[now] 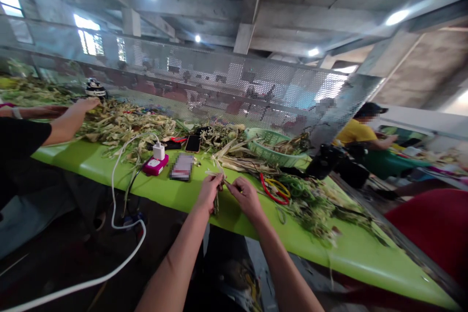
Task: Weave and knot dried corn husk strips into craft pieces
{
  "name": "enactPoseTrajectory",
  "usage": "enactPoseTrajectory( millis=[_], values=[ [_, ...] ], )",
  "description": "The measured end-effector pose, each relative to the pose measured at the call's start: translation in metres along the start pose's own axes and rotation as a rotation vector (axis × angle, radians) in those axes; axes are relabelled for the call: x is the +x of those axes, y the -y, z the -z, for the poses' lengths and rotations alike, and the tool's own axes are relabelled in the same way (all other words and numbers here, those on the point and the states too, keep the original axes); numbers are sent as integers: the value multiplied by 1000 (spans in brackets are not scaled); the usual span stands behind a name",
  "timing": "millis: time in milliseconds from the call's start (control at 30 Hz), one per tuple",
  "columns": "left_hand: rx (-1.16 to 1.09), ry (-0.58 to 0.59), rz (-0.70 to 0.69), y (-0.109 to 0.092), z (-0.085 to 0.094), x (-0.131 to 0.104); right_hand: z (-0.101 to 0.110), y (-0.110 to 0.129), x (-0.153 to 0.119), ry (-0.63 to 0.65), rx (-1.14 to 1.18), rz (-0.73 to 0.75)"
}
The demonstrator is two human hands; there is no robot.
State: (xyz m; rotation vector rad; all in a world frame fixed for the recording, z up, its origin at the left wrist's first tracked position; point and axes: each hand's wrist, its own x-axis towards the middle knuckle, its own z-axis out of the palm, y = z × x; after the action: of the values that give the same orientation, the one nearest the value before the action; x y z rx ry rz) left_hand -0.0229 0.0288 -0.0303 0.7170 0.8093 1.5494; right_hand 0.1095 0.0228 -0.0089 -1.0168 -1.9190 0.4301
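Over the near edge of the green table (153, 186), my left hand (209, 193) is closed round a thin bundle of dried plant strips (216, 202). Pale ends of it stick up above the fingers and a darker tail hangs below. My right hand (245, 197) is just right of it, its thumb and finger pinched on a thin strand that leads to the bundle. Straight ahead of both hands lies a pile of pale dry husks (237, 162). Red-handled pliers or a red loop (269, 190) lies to the right, beside greenish plant strips (310, 204).
A pink power block (155, 165) with a white charger (158, 151) and cable stands left, near two phones (192, 144). Behind are a green basket (274, 152) and a mesh screen (219, 83). A co-worker's arm (71, 119) reaches in at left; another person (360, 131) works at right.
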Motion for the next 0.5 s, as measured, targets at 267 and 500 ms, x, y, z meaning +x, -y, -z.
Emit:
enactPoseTrajectory(
  millis=[267,500],
  values=[
    [174,147,-39,-9,1,-8,8,-10,1,-60,160,-85],
    [573,349,-140,-8,-3,-17,6,-11,3,-110,383,-214]
  ],
)
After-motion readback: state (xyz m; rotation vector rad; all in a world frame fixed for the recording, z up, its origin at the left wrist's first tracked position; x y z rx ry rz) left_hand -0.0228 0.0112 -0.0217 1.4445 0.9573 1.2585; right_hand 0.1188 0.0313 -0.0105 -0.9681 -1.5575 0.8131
